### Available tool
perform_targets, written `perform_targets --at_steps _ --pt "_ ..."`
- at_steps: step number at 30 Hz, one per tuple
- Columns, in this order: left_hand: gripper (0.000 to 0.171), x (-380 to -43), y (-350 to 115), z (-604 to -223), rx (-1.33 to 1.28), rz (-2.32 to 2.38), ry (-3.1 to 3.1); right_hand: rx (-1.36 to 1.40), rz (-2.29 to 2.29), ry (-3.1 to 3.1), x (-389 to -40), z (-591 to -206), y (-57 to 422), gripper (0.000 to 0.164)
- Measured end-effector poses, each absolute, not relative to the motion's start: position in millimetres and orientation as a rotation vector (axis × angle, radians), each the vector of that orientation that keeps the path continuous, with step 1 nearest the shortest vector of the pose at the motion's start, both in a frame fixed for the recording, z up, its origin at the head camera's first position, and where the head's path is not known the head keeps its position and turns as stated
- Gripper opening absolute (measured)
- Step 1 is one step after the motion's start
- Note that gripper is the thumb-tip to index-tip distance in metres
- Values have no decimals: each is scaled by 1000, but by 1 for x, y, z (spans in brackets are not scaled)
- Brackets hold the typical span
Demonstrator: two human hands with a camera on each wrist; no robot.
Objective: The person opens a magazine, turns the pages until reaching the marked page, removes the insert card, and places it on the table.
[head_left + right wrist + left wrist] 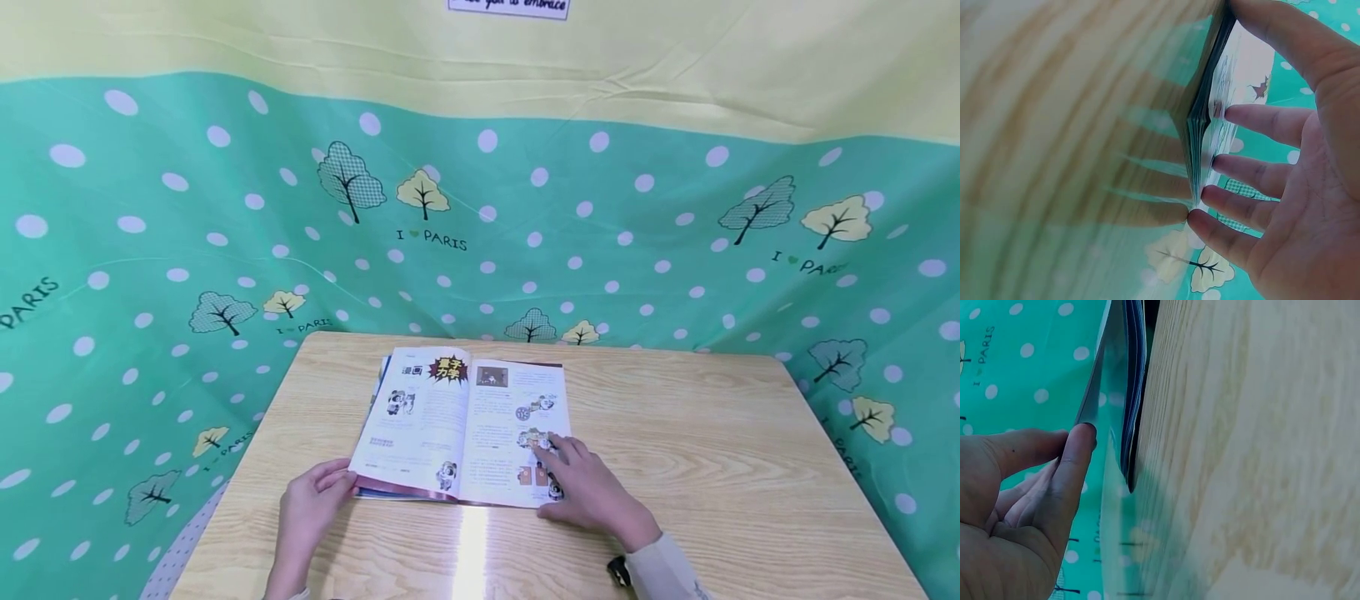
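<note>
An open magazine [495, 433] with Chinese text and panda cartoons lies on the wooden table. At the lower left corner of its left page [408, 417], my left hand [311, 504] pinches the paper between thumb and fingers. The left wrist view shows that pinched sheet [1092, 394] standing apart from the stack of pages under it. My right hand [588, 492] rests spread on the lower right of the right page. In the right wrist view its fingertips press along the page, with the thumb at the magazine's lower edge [1200, 131].
The light wooden table [697, 433] extends to the right of the magazine. Behind and at both sides hangs a green dotted curtain [600, 208] with printed trees. A small black object [618, 571] shows beside the right sleeve. Light glares off the table's front [471, 554].
</note>
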State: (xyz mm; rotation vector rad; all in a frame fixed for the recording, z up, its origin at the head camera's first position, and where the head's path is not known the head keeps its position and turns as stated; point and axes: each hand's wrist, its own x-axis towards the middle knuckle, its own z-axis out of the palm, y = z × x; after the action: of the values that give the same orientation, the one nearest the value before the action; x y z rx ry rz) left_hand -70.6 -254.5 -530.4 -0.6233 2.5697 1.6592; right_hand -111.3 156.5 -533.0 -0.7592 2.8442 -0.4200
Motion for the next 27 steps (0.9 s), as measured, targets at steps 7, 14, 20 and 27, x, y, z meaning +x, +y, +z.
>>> perform_targets --at_steps 7,14,20,27 --pt "36 -71 -254 -532 -655 1751 2486 -797 -484 2814 -111 -530 161 74" --pt "36 -71 -253 -533 -671 1729 2499 -861 -595 2787 -112 -527 169 64" --pt "39 -71 -253 -531 -664 1671 2530 -808 -688 2807 -114 -526 171 63" --pt "52 -68 -257 -530 -658 1506 2645 -684 -739 2957 -115 -527 173 61"
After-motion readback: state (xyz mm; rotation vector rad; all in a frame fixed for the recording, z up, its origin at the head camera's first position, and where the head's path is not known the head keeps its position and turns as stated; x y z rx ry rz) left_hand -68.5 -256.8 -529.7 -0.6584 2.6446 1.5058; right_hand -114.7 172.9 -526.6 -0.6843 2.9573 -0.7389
